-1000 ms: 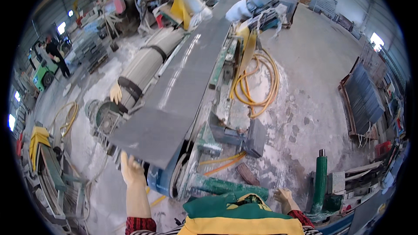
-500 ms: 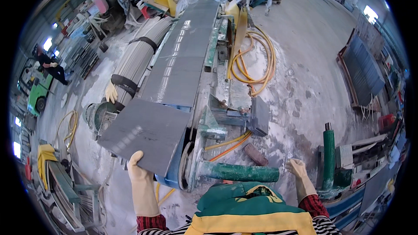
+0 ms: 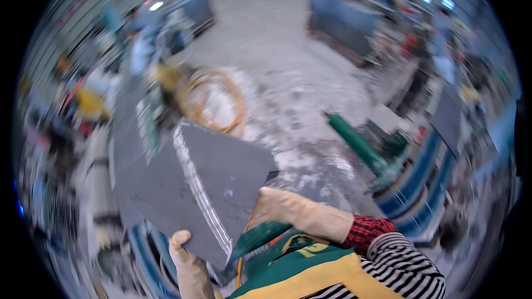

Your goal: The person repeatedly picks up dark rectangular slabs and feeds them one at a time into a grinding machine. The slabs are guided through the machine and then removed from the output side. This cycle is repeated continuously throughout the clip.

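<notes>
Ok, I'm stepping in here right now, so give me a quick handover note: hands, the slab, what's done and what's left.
Left hand: gloved, gripping the near lower edge of the grey stone slab.
Right hand: gloved, on the slab's right corner.
Slab: held tilted in front of the body, one edge pale and rough; it looks clear of the long bench at left.
Done: slab is in both hands.
Left: it is not yet set down anywhere. The picture is motion-blurred, so finer detail is unclear.

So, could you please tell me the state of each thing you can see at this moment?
grey slab: lifted, tilted, held at two edges
left hand: gloved, gripping slab's lower edge
right hand: gloved, gripping slab's right edge
yellow hose: coiled on the floor
green cylinder: lying on the floor
</notes>
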A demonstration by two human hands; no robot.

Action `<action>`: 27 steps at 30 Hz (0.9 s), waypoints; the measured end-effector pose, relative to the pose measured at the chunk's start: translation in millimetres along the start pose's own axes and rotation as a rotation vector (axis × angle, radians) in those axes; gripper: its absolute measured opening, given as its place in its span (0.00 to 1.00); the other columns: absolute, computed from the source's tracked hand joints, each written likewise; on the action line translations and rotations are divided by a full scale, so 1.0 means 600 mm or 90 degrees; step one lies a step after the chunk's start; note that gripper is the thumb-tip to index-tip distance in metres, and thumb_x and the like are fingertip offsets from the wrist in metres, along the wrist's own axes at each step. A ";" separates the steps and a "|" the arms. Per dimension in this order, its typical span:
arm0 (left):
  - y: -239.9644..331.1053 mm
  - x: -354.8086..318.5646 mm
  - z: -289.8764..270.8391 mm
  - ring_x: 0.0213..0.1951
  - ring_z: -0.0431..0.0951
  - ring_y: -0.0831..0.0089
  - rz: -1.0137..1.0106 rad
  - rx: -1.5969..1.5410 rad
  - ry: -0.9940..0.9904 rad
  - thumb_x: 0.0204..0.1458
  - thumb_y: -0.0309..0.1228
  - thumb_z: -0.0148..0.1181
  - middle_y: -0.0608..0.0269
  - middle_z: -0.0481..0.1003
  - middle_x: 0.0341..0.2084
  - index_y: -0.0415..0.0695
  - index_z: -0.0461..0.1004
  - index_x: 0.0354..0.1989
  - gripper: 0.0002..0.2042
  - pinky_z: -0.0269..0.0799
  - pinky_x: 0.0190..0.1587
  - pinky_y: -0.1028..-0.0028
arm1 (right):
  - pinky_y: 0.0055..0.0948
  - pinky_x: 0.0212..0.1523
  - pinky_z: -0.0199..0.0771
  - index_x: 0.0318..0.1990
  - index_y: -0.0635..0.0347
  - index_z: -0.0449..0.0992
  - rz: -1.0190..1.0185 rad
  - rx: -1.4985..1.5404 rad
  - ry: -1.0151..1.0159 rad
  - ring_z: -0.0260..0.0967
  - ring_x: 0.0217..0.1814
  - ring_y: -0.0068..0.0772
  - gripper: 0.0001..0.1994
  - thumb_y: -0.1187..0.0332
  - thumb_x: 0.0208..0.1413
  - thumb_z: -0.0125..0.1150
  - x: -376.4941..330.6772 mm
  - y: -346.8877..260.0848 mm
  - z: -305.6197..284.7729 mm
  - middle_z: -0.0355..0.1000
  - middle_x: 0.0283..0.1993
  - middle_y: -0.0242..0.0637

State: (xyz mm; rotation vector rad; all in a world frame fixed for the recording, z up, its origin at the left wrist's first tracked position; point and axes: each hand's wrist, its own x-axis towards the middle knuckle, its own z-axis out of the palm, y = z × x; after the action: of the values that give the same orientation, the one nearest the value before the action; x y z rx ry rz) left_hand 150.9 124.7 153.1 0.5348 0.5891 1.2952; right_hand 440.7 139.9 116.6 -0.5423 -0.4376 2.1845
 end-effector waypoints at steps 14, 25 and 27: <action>-0.573 0.143 0.500 0.53 0.74 0.49 -0.738 0.220 -0.264 0.53 0.37 0.61 0.47 0.75 0.50 0.36 0.68 0.57 0.25 0.69 0.58 0.50 | 0.23 0.31 0.68 0.53 0.61 0.76 -0.509 0.112 0.506 0.66 0.27 0.20 0.13 0.73 0.62 0.53 -0.576 0.049 -0.315 0.72 0.28 0.30; -0.732 0.158 0.560 0.63 0.66 0.60 -0.729 0.301 -0.259 0.66 0.36 0.49 0.54 0.62 0.65 0.41 0.62 0.66 0.22 0.68 0.64 0.65 | 0.50 0.59 0.71 0.45 0.74 0.72 -0.926 0.431 0.706 0.73 0.52 0.48 0.10 0.79 0.56 0.55 -0.767 -0.101 -0.432 0.73 0.51 0.51; -0.718 0.186 0.531 0.63 0.66 0.60 -0.670 0.323 -0.179 0.65 0.36 0.49 0.55 0.63 0.65 0.41 0.63 0.65 0.22 0.69 0.63 0.65 | 0.46 0.54 0.74 0.45 0.70 0.75 -0.916 0.458 0.697 0.75 0.46 0.44 0.11 0.76 0.55 0.61 -0.780 -0.113 -0.469 0.75 0.46 0.45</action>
State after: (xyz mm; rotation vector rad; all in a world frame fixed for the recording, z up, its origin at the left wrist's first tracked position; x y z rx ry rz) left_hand 694.6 138.9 91.3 0.6670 0.8062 0.0623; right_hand 895.6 -153.8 18.8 -0.6049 0.4688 0.3924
